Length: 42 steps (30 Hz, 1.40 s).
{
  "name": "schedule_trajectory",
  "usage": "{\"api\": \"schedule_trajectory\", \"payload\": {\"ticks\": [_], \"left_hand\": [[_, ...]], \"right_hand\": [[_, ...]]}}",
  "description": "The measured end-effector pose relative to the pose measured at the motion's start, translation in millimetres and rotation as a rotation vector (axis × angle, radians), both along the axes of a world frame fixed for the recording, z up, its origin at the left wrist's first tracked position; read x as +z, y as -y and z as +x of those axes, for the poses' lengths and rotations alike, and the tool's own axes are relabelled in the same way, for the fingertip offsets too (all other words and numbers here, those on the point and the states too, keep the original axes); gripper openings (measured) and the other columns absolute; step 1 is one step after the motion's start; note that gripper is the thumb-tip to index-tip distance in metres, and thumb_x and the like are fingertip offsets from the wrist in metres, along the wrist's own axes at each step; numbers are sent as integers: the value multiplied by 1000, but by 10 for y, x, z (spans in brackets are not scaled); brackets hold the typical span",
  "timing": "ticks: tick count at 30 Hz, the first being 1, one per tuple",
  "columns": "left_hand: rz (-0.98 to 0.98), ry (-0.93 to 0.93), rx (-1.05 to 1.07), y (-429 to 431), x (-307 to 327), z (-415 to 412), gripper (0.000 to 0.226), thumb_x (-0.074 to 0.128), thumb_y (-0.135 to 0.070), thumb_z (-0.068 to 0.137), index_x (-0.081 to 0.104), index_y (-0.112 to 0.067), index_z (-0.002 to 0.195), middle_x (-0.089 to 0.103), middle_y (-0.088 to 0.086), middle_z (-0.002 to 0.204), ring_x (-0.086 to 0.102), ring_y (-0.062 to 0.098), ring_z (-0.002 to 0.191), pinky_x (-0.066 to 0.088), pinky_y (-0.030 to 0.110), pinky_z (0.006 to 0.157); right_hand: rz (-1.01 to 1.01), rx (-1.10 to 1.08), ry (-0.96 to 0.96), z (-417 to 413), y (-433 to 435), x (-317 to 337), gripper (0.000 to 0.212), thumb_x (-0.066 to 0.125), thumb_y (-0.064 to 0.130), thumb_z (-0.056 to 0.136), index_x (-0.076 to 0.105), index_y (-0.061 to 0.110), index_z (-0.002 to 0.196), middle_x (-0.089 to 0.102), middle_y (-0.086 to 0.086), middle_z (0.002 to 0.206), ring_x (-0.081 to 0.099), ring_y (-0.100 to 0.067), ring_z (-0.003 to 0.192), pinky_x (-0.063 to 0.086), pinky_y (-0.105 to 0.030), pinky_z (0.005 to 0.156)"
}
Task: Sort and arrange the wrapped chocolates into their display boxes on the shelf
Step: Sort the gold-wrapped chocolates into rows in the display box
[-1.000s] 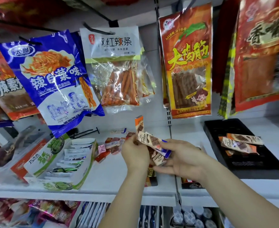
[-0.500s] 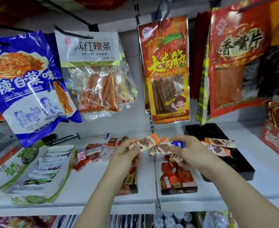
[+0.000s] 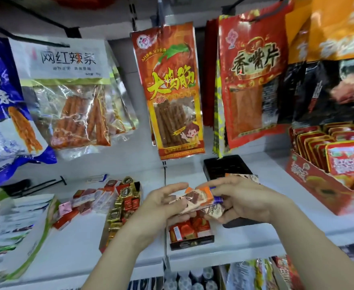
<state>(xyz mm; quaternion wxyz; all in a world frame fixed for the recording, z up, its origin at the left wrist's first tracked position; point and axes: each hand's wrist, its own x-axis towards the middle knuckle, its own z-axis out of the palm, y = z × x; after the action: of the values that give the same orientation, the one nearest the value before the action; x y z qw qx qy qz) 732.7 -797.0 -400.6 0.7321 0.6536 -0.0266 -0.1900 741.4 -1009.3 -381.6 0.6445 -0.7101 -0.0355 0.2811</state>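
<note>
White shelf, front edge nearest the camera: green-and-white carton at the left end; loose red and pink wrapped chocolates scattered toward the back left of centre; a display box of gold-wrapped chocolates beside them. Centre front, a dark display box of red-wrapped chocolates; behind it a black tray; red carton of packets at the right end.

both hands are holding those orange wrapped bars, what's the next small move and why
Probably carry the bundle of orange wrapped bars, held between the left hand and right hand, right and back to the black tray. A bar with a similar wrapper already lies there, while the small box below holds red squares.
</note>
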Motion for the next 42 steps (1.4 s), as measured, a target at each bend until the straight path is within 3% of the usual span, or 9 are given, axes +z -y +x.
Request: {"api": "schedule_trajectory", "payload": {"ticks": [8, 11, 14, 17, 21, 25, 31, 37, 42], "left_hand": [[-6, 41, 148, 510, -99, 194, 33, 54, 2, 93, 56, -8, 124, 67, 18, 112, 72, 27, 89, 59, 27, 74], [40, 56, 232, 656, -147, 354, 35, 54, 1, 94, 52, -5, 128, 64, 20, 115, 69, 29, 95, 59, 26, 75], [94, 68, 298, 797, -223, 573, 42, 55, -2, 94, 46, -1, 134, 60, 20, 120, 68, 28, 97, 58, 26, 77], [109, 89, 320, 982, -244, 760, 43, 53, 1, 94, 43, 3, 136, 56, 16, 116, 65, 24, 93, 58, 24, 74], [103, 45, 309, 1139, -219, 986, 42, 51, 1, 95, 42, 2, 135, 50, 17, 124, 60, 27, 98, 55, 27, 72], [339, 39, 229, 1172, -209, 1121, 31, 53, -10, 96, 51, -8, 126, 62, 17, 107, 63, 21, 72, 46, 22, 51], [851, 407, 55, 1235, -306, 1163, 34, 52, -32, 96, 63, -15, 123, 65, 6, 121, 58, 26, 112, 46, 31, 89], [1141, 555, -62, 1280, -294, 1074, 40, 56, -47, 89, 63, -24, 120, 68, 0, 114, 61, 24, 103, 51, 33, 80], [1269, 675, -72, 1266, -223, 976, 45, 63, -53, 83, 68, -16, 108, 69, 3, 104, 61, 24, 96, 51, 34, 75]], "right_hand": [[-158, -419, 163, 51, 489, -78, 25, 53, 32, 96, 70, 14, 100, 73, -10, 90, 69, -20, 73, 53, -26, 59], [-522, -571, 424, 265, 639, -309, 16, 58, 30, 92, 70, 20, 97, 71, -4, 105, 64, -22, 99, 50, -33, 84], [-745, -401, 469, 400, 640, -526, 46, 55, 35, 94, 52, 17, 135, 53, -6, 139, 45, -26, 129, 32, -32, 108], [-889, -244, 501, 444, 606, -705, 57, 51, 48, 93, 39, 25, 144, 33, -4, 153, 26, -26, 141, 21, -32, 114], [-861, -272, 576, 414, 634, -785, 58, 66, 38, 86, 45, 29, 139, 40, 3, 141, 37, -25, 131, 32, -32, 109], [-825, -301, 593, 353, 682, -737, 49, 70, 25, 83, 56, 28, 130, 49, 5, 132, 50, -18, 118, 42, -28, 98], [-898, -312, 555, 283, 817, -605, 31, 70, 34, 83, 62, 33, 113, 61, 5, 115, 56, -17, 103, 48, -31, 86], [-842, -372, 541, 245, 885, -556, 26, 72, 14, 78, 65, 25, 101, 63, 4, 94, 59, -18, 92, 46, -27, 77], [-750, -421, 536, 276, 884, -524, 34, 63, 5, 78, 63, 25, 106, 64, 0, 105, 58, -18, 97, 43, -24, 77]]}}
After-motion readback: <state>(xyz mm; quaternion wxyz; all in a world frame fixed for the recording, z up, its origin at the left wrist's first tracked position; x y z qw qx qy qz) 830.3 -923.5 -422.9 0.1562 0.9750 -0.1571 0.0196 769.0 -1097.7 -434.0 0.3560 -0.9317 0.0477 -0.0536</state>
